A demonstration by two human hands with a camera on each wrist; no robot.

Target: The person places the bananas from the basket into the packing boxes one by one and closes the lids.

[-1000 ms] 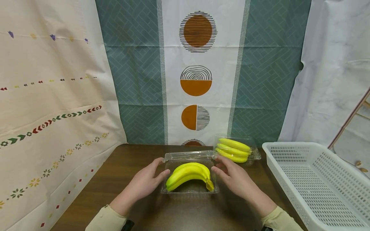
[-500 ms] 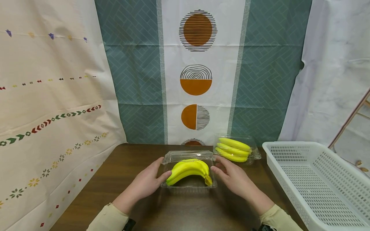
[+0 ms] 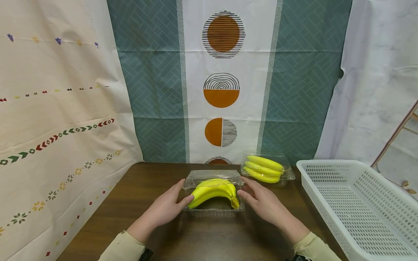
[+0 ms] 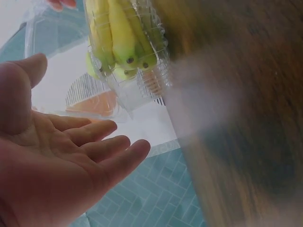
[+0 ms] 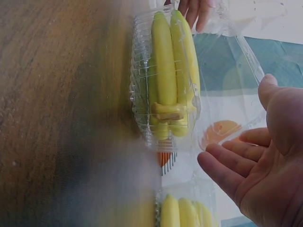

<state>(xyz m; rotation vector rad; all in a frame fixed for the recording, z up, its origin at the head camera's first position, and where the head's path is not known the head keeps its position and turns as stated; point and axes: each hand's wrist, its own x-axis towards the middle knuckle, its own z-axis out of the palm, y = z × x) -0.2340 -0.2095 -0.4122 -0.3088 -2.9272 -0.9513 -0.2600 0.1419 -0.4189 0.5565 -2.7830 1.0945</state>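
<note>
A clear plastic clamshell box point(image 3: 213, 213) sits on the table with a bunch of bananas point(image 3: 213, 192) in it, the stem end to the right. Its clear lid point(image 3: 212, 174) is raised at the back, leaning forward over the top of the bananas. My left hand point(image 3: 164, 204) is at the box's left side, fingertips beside the lid's edge and thumb close to the banana tips. On the opposite side is my right hand point(image 3: 264, 199), its fingertips by the lid's right corner. Both wrist views show extended, spread fingers on the left hand point(image 4: 61, 146) and right hand point(image 5: 270, 146).
A second clear clamshell box with bananas point(image 3: 262, 169) stands behind and to the right. The long white perforated basket point(image 3: 330, 214) lies along the right side. Dark wooden table point(image 3: 137, 188) reaches back to a patterned curtain point(image 3: 225, 108).
The lid has swung forward over the bananas, and the box has slid slightly away from me. My left hand has moved a little to the right with it.
</note>
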